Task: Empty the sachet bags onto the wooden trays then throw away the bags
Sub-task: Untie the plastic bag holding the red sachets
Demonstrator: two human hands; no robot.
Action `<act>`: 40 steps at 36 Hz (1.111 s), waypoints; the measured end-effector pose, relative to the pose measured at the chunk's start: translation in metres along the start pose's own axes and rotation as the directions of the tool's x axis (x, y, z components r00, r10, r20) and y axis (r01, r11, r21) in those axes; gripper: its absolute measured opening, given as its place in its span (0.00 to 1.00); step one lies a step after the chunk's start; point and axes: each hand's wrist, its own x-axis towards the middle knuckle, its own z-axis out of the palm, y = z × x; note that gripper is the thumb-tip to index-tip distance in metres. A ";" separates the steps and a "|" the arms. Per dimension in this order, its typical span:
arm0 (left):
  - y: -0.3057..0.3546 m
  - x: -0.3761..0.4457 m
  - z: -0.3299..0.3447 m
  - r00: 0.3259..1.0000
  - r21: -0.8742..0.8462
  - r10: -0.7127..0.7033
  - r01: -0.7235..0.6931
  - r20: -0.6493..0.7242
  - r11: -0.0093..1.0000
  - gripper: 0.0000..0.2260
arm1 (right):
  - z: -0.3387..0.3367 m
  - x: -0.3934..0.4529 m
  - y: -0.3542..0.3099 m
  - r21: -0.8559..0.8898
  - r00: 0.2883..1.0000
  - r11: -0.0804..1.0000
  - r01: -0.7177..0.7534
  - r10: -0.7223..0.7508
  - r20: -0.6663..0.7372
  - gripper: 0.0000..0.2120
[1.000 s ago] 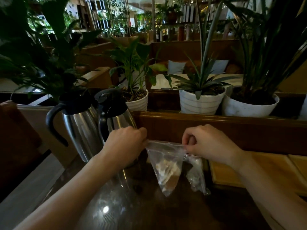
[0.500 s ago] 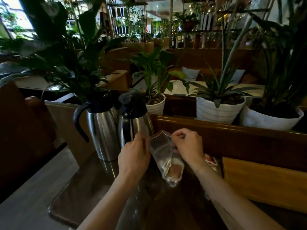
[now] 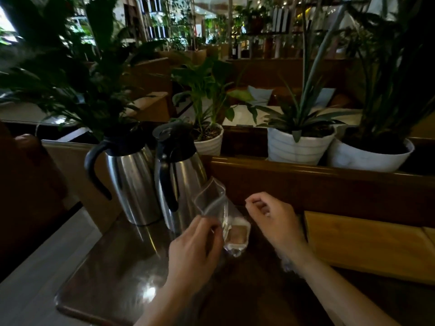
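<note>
A clear plastic sachet bag (image 3: 219,208) with sachets (image 3: 237,236) in its bottom stands on the dark table. My left hand (image 3: 195,250) pinches the bag at its left side, mouth pointing up. My right hand (image 3: 274,220) hovers just right of the bag, fingers curled, holding nothing I can see. A wooden tray (image 3: 367,245) lies on the table to the right of my right hand. A second crumpled clear bag (image 3: 286,264) peeks out under my right wrist.
Two steel jugs (image 3: 131,182) (image 3: 181,180) with black handles stand at the table's back left, close to the bag. A wooden ledge (image 3: 306,175) behind holds white plant pots (image 3: 299,147). The table's left edge (image 3: 70,285) drops to a grey floor.
My right hand has let go of the bag's top and moved right. The bag now rests lower on the table, held only by my left hand. The view has shifted left.
</note>
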 end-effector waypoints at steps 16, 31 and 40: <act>0.025 0.018 0.104 0.756 -0.052 0.128 -0.123 0.642 0.991 0.35 | -0.089 -0.071 0.079 -0.486 0.910 0.869 -0.094 0.273 0.313 0.34; 0.034 0.023 0.112 0.844 -0.263 0.048 0.111 0.534 0.958 0.14 | -0.072 -0.071 0.086 -0.196 0.964 0.968 -0.160 0.196 0.178 0.31; 0.053 0.065 0.087 0.801 -0.618 -0.112 0.534 0.587 0.577 0.09 | -0.086 -0.048 0.055 0.140 0.952 0.954 -0.265 0.236 0.197 0.24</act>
